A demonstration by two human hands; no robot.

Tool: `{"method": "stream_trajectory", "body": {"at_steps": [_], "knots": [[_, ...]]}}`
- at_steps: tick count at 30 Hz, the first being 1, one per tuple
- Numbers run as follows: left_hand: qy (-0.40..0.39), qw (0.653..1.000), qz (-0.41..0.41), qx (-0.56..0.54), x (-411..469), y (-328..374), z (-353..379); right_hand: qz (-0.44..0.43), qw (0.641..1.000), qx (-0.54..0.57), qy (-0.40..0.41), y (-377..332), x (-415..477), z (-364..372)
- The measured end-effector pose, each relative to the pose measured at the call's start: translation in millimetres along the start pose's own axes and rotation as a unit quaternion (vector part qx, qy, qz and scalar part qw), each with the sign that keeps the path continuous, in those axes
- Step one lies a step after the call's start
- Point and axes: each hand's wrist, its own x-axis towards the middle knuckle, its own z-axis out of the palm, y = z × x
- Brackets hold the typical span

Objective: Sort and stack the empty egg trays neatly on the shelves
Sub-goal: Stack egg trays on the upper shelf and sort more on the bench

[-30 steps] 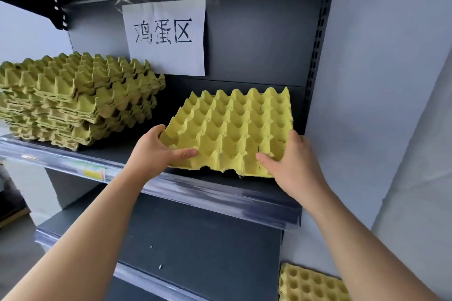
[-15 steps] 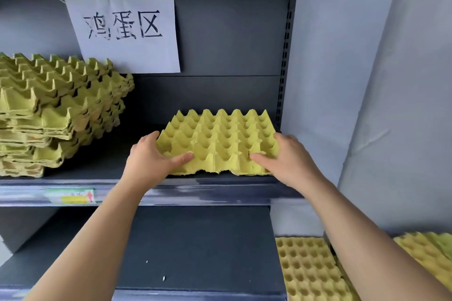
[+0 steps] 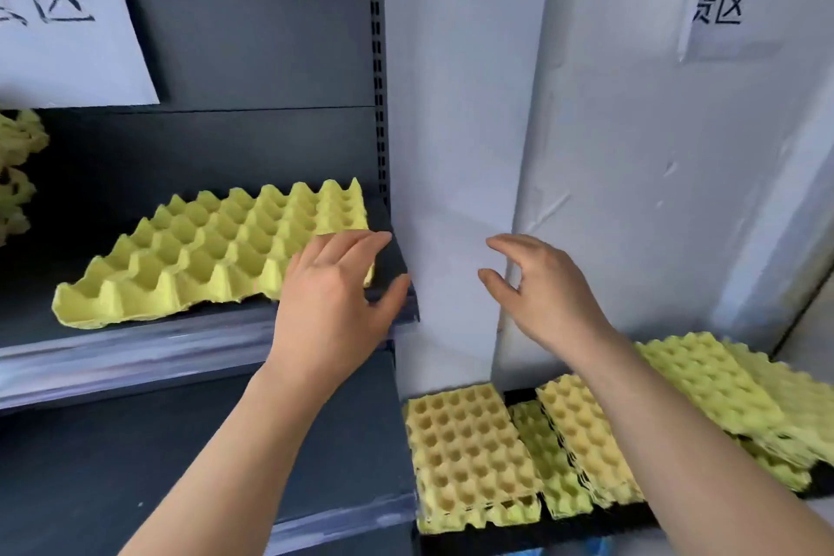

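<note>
A single yellow-green egg tray (image 3: 216,248) lies flat on the dark middle shelf (image 3: 135,343), near its right end. My left hand (image 3: 334,298) hovers in front of the tray's right corner, fingers spread, holding nothing. My right hand (image 3: 537,289) is off to the right in front of the white panel, open and empty. Low on the right, several more egg trays (image 3: 465,451) lie side by side and overlapping on a dark ledge; a further pile (image 3: 722,384) sits behind my right forearm.
The edge of a taller tray stack (image 3: 18,176) shows at the far left of the same shelf. A white paper sign (image 3: 63,14) hangs on the shelf back. A white wall panel (image 3: 451,149) borders the shelf on the right. A lower dark shelf (image 3: 180,465) lies below.
Both hands have let go of the tray, which now rests flat on the shelf. The hands have pulled back and to the right, and the view has swung right and down.
</note>
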Motion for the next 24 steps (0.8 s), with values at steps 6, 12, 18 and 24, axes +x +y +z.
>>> {"method": "stream_trajectory", "body": {"at_steps": [6,12,18,24], "knots": [[-0.070,0.996,0.026,-0.044,-8,93,100,0.055,0.996,-0.051,-0.052,116,-41,-35],[-0.169,0.984,-0.005,-0.060,-34,168,216,0.101,0.985,-0.094,-0.102,238,-76,-52],[-0.275,0.959,-0.034,-0.059,-68,204,315,0.149,0.972,-0.110,-0.147,335,-104,-39],[-0.384,0.915,-0.102,-0.070,-88,210,412,0.193,0.959,-0.116,-0.174,418,-110,-5]]}}
